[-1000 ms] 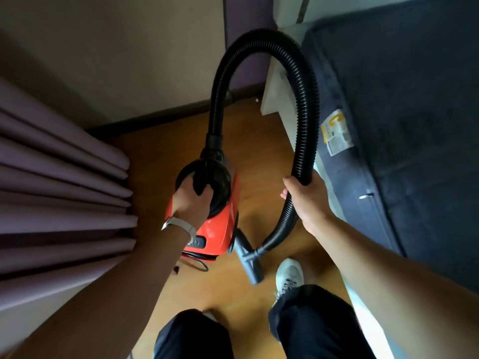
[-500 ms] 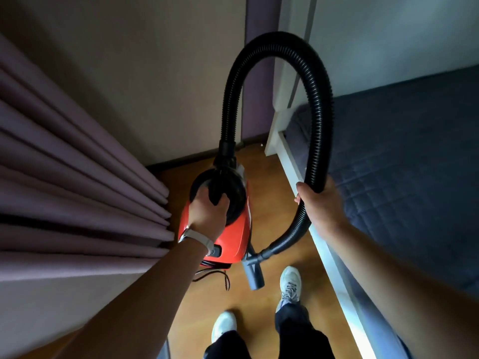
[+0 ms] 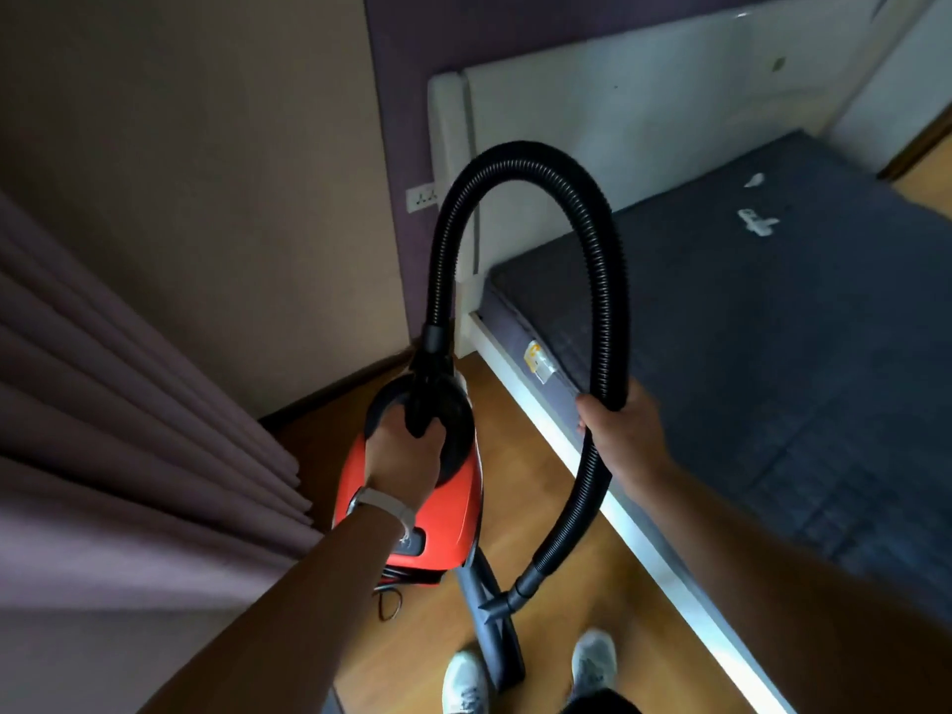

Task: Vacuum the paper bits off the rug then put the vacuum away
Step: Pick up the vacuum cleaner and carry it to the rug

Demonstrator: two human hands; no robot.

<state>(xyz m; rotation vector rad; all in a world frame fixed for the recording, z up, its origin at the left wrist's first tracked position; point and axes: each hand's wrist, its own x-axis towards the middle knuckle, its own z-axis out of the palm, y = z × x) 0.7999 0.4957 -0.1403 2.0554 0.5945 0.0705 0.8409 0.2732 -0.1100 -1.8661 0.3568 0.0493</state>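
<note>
- While the left hand [image 3: 407,456] gripped the red vacuum [image 3: 438,507] by its black handle, fingers curled round it
- The right hand [image 3: 621,430] clasped the hose [image 3: 605,280], which arched above its fingers

Wood floor [image 3: 561,512] is running btwn the curtain side and the bed, warm orange-brown finish. Two white shoes [image 3: 466,682] are standing on it at bottom of view; a thin dark cord [image 3: 389,605] is looping just above the boards, contact unclear. Bed [image 3: 556,456], white frame w/ dark quilted mattress [image 3: 803,404], is sitting along the right. White paper bits [image 3: 757,221] are lying on the mattress near the far end.
</note>
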